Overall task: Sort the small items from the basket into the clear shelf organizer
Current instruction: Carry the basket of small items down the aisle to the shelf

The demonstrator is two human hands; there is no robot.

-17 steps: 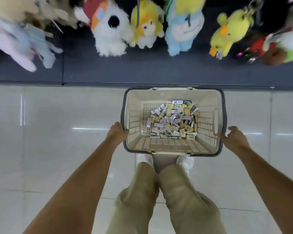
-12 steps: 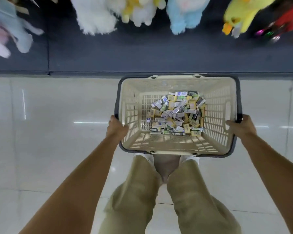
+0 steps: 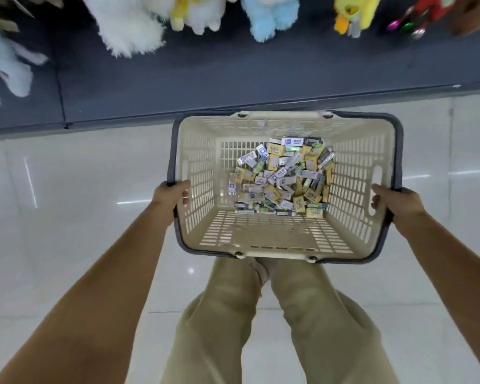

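Beneath both hands, a glossy white tiled floor (image 3: pixel 67 217) fills most of the view. Beyond the hands it meets the long dark grey base of a shop shelf (image 3: pixel 205 79), where a row of soft plush toys (image 3: pixel 133 26) in white, yellow, blue and green sits. Nearer than the hands, the person's legs in khaki trousers (image 3: pixel 219 314) stand partly under the load. Between the two hands is a cream slotted plastic shopping basket with a dark grey rim (image 3: pixel 352 176), roughly level and apparently carried above the floor. The left hand (image 3: pixel 169 195) grips the basket's left rim, thumb over the inside of the wall and fingers curled under the edge. The right hand (image 3: pixel 396 202) grasps the right rim the same way, just beside the cut-out handle slot. On the basket floor, closer to the right hand than the left, lies a loose heap of small flat rectangular boxes (image 3: pixel 283 178) in yellow, white, blue and green, their print too small to read. The sorting looks not yet begun: every box seen lies in the basket, neither hand holds one, and the clear shelf organizer is not in view. Reaching it, freeing a hand and placing the boxes all remain.
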